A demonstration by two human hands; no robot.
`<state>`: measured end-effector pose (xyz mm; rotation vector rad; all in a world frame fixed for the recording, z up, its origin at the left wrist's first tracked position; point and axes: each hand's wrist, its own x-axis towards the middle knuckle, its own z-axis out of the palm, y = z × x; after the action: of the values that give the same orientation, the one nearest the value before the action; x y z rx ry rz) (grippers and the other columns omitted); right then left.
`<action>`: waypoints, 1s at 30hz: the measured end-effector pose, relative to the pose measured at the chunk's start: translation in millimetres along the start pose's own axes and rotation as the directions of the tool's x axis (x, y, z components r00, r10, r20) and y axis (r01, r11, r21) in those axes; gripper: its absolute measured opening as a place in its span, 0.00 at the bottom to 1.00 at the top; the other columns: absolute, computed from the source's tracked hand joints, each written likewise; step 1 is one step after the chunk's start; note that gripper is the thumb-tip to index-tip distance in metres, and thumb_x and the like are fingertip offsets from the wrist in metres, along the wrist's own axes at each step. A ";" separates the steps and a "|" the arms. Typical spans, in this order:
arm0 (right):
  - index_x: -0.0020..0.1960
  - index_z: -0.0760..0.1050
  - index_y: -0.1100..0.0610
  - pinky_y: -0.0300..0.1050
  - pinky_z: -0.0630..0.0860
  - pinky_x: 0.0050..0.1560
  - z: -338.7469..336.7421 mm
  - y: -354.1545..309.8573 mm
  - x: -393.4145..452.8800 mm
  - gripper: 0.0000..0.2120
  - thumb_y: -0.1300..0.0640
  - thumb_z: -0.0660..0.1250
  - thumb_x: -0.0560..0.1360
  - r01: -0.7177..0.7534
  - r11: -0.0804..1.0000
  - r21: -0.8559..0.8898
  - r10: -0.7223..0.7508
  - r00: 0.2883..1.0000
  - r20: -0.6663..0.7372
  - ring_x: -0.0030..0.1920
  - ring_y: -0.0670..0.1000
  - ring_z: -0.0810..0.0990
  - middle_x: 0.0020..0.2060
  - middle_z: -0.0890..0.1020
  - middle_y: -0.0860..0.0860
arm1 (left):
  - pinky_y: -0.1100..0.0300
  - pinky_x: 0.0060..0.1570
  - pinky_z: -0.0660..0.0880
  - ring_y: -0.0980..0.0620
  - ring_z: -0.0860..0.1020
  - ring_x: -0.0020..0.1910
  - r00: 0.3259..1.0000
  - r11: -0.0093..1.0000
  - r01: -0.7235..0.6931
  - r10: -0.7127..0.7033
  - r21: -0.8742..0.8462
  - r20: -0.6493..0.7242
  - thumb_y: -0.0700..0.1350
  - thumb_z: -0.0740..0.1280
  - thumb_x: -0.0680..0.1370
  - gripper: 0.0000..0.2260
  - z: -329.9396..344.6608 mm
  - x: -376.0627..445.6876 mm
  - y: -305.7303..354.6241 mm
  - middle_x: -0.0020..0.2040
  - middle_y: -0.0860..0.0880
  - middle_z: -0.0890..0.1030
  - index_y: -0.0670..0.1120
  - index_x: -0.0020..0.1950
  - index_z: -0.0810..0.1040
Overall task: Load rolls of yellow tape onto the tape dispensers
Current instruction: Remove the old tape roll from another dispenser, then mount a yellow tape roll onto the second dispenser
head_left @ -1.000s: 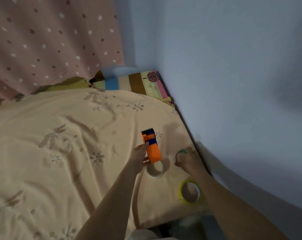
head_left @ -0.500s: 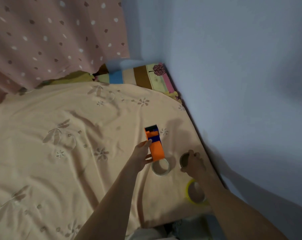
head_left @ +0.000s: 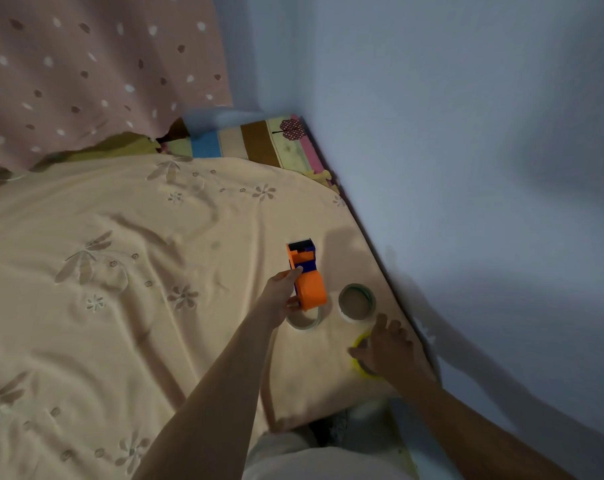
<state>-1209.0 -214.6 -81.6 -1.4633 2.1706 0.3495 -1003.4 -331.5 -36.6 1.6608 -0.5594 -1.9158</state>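
Observation:
An orange and blue tape dispenser (head_left: 306, 276) stands on the bed, and my left hand (head_left: 280, 298) grips its side. Just below it a pale tape roll (head_left: 304, 321) lies flat, partly covered by the dispenser. To the right lies another roll with a greenish rim (head_left: 357, 302), free of any hand. Nearer to me a yellow tape roll (head_left: 360, 365) lies by the bed's edge. My right hand (head_left: 386, 348) rests over it with fingers spread, hiding most of it. Whether the fingers grip the roll is unclear.
The bed has a peach floral sheet (head_left: 120, 271) with a striped pillow (head_left: 252, 142) at its far end. A bluish wall (head_left: 466, 168) runs along the right edge of the bed. A dotted pink curtain (head_left: 85, 71) hangs at the back left.
My right hand has let go of the green-rimmed roll and moved back toward me onto the yellow roll. My left hand stays on the dispenser.

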 end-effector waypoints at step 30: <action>0.69 0.69 0.53 0.59 0.82 0.56 -114.8 -65.1 -16.9 0.25 0.44 0.69 0.77 -0.041 0.280 0.959 -0.321 0.938 0.134 0.54 0.59 0.83 0.58 0.79 0.56 | 0.53 0.52 0.80 0.47 0.80 0.58 0.937 0.938 -0.327 0.337 -0.110 0.088 0.53 0.66 0.82 0.20 -6.2 -71.9 14.9 0.60 0.50 0.82 0.50 0.73 0.72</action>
<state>-1173.5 -280.6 28.4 -0.7413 1.4012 -0.7100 -988.4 -296.8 26.7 1.3148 -0.7305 -1.7569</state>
